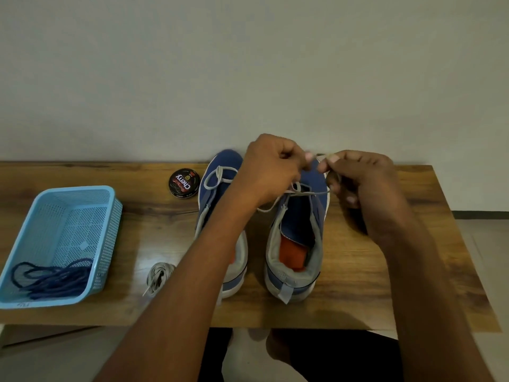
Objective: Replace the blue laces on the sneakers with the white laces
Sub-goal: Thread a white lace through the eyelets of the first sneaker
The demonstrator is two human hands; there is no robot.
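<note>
Two blue sneakers stand side by side on the wooden table (385, 285), heels toward me. The left sneaker (214, 188) carries a white lace tied in a loop over its front. My left hand (271, 172) and my right hand (358, 177) hover over the front of the right sneaker (297, 244), each pinching a strand of its white lace (300, 192). The lace ends meet between my fingertips above the toe. Blue laces (52, 279) lie piled in the light blue basket (110, 216) at the left. A spare white lace bundle (158, 277) rests on the table beside the left sneaker.
A round black shoe-polish tin (184, 183) sits behind and left of the left sneaker. A plain wall runs along the table's far edge. The table's right end shows bare wood. My knees show under the near edge.
</note>
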